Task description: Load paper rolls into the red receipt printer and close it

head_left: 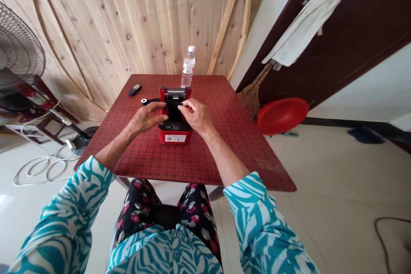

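A small red and black printer stands on the red patterned table with its lid raised at the back. My left hand rests against the printer's left side, fingers curled over its top edge. My right hand sits on the right side, with its fingertips pinched at the open black compartment; what they pinch is too small to make out. A black roll-like part lies on the table just left of the printer.
A plastic water bottle stands behind the printer. A dark remote-like device lies at the table's back left. A fan and white cables are at the left, a red basin and broom on the right floor.
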Demonstrator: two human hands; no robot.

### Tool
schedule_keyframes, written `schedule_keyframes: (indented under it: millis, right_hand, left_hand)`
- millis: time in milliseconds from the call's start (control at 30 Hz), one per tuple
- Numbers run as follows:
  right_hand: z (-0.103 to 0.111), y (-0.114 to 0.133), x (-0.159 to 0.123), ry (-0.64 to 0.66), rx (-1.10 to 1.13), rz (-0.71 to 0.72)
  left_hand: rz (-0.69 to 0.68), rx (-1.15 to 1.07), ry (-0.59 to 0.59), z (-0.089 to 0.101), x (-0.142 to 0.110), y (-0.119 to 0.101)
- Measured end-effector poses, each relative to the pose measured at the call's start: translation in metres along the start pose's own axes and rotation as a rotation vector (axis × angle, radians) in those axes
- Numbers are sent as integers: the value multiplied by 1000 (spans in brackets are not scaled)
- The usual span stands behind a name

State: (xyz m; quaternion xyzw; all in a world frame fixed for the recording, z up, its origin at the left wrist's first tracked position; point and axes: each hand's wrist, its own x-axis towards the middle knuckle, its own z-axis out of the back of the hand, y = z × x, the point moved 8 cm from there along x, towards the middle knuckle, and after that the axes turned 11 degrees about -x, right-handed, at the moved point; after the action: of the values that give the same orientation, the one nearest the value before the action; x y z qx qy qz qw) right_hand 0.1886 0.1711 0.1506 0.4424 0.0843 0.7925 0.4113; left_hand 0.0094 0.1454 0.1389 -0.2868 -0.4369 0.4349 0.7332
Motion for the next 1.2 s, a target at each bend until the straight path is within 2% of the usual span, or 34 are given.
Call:
schedule_keyframes:
  millis: [100, 200, 300, 433, 600, 667, 733, 800, 900, 967, 1067, 1200]
  right_hand:
    - [1, 7, -14, 24, 11, 32]
    - [2, 9, -25, 71, 27, 75]
    - [3, 10, -33, 88, 53, 106]
    - [3, 14, -49, 96, 45, 158]
    - [13, 15, -64, 152, 121, 169]
    - [20, 1, -51, 115, 229, 71]
    - [27, -22, -25, -21, 296, -55]
    - [23, -40, 7, -101, 318, -98]
    - [5, -56, 46, -102, 336, -122]
    - [-4, -57, 53, -66, 337, -136]
    - [2, -46, 34, -95, 309, -126]
    - [14, -37, -16, -183, 323, -177]
  left_hand:
    - [-100, 1, -17, -7, -3, -11]
    - [-137, 78, -21, -12, -8, -20]
    - [-175, 189, 74, -20, -17, -28]
    - [-298, 294, 174, -29, -33, -38]
    - [-353, 440, 206, -36, -46, -37]
    - [-378, 464, 196, -37, -48, -37]
    - [-398, 480, 182, -37, -50, -38]
    - [-408, 498, 166, -36, -50, -39]
    - [-414, 526, 152, -34, -50, -41]
    - [-412, 538, 154, -33, -50, -41]
    - [-397, 534, 160, -33, -50, -40]
    - [-409, 502, 128, -32, -53, -37]
